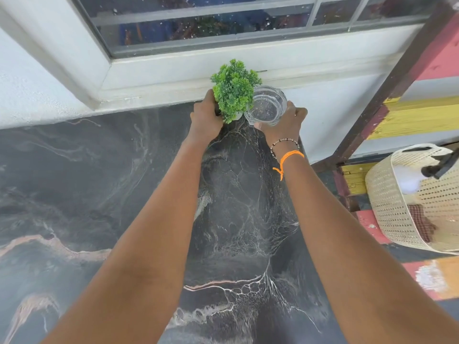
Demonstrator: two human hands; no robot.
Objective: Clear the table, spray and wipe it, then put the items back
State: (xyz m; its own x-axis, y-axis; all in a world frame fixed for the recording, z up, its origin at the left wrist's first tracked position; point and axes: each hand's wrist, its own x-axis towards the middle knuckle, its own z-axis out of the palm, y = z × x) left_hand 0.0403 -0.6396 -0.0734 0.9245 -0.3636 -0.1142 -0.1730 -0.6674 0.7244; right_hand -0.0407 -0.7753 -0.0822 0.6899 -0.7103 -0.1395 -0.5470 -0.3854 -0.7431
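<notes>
Both arms reach to the far edge of the dark marbled table [99, 194], by the wall under the window [223, 21]: the left hand [206, 117] curls round the pot of a small green plant [233, 95], and the right hand [285, 120] grips a clear glass [267, 105] just beside it. With the rest of the top bare and a basket [397, 207] off to the right, this could be the last lift of clearing or the putting back; the frame does not settle which. Either way, the next move calls for keeping both upright and steady, the glass especially since it may slip.
</notes>
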